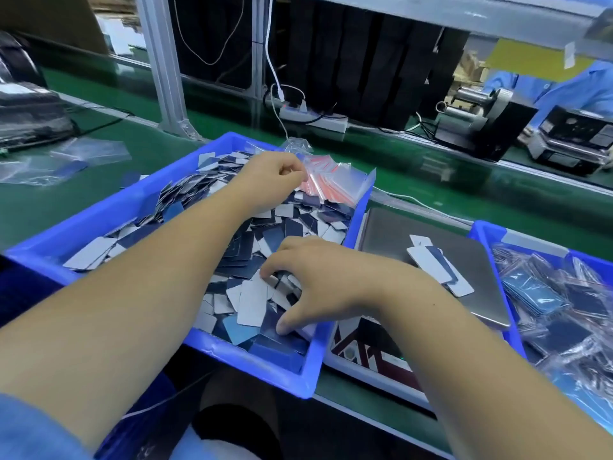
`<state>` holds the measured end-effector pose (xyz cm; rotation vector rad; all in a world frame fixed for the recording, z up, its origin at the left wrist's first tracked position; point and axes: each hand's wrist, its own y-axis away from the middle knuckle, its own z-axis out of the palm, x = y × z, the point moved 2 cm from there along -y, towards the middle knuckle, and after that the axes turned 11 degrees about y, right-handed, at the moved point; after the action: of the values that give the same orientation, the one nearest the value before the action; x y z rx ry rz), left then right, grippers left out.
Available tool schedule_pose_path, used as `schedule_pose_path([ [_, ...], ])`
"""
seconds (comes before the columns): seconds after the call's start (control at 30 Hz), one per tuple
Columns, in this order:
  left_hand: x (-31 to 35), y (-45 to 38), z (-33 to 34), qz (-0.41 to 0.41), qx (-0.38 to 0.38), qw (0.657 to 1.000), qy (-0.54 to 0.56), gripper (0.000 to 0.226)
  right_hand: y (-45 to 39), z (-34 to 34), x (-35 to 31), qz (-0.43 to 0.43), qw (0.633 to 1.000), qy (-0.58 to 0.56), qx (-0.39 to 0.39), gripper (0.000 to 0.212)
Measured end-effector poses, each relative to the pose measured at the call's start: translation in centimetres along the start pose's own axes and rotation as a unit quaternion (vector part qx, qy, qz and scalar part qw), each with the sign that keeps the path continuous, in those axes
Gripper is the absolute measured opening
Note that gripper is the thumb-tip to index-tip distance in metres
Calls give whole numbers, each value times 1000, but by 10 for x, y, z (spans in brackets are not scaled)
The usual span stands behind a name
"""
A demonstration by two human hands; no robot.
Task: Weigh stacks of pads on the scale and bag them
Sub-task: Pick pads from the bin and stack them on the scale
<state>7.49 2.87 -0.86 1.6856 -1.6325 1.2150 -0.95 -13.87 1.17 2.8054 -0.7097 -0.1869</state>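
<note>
Pretty bright, even overhead light is seen, so shadows are kept soft. Glare is picked up on the green conveyor belt (431,167) and the clear bags (564,293). Edges are bent by wide-angle distortion, and the whole frame is softened by slight motion blur.

A white power strip (313,118) with plugged-in cables lies at the upper middle of the frame, behind the green bench (431,180), beside an aluminium frame post (162,61) that rises at the upper left. At the upper right stand a black machine with metal rollers (477,121) and a grey device (574,141), with a person's blue sleeve (570,88) above them. A dark, blurred machine (26,107) sits at the far left edge.
</note>
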Motion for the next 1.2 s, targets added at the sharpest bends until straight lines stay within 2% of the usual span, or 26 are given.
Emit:
schedule_pose_path([
  [0.17, 4, 0, 2, 0, -11, 1000, 18, 15, 2, -6, 7, -3, 998, -23, -54, 77],
  [0.23, 5, 1, 2, 1, -12, 1000, 19, 15, 4, -11, 9, 4, 997, -32, -76, 76],
  [0.37, 7, 3, 3, 2, -15, 1000, 16, 15, 1, -14, 9, -4, 998, 6, -61, 55],
  [0.57, 8, 3, 3, -1, -16, 1000, 22, 15, 1, -17, 10, -6, 999, 46, -3, 42],
  [0.67, 8, 2, 4, -1, -20, 1000, 21, 14, 4, -21, 15, -7, 996, 87, 18, 20],
  [0.73, 8, 1, 5, -1, -23, 1000, 20, 14, 5, -20, 17, -4, 994, 109, 1, 12],
  [0.8, 8, 1, 5, 0, -25, 999, 20, 14, 5, -17, 18, 5, 995, 100, -17, 16],
  [0.87, 7, 1, 5, 2, -27, 999, 25, 14, 4, -14, 17, 14, 995, 94, -18, 32],
  [0.93, 6, 0, 5, 1, -29, 999, 25, 14, 1, -10, 14, 9, 994, 104, -16, 39],
  [1.2, 4, -2, 5, -2, -40, 999, 7, 16, -2, -15, 10, -19, 989, 146, -1, 23],
])
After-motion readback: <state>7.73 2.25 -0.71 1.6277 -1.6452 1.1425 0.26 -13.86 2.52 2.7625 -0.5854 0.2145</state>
